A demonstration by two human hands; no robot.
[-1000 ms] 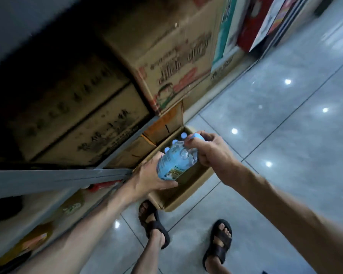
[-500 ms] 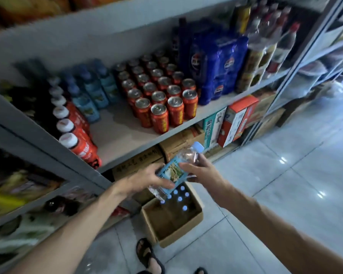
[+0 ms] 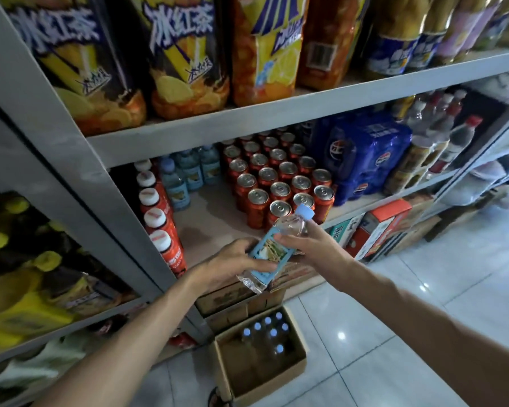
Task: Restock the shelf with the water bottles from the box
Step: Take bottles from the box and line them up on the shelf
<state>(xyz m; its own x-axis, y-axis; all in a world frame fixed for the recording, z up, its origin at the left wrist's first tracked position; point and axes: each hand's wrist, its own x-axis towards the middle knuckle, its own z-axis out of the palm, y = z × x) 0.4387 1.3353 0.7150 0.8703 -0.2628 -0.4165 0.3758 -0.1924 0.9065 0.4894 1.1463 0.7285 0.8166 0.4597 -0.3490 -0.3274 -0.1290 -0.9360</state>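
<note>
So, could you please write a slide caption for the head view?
Left hand and right hand hold a tilted water bottle before the drinks shelf, above the open box.

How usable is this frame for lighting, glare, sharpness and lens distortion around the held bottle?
Head view: the water bottle looks fairly sharp between left hand and right hand. Head view: the wide lens bows the shelf edge. Head view: glare spots dot the floor tiles; the box interior is shaded, bottle caps visible.
</note>
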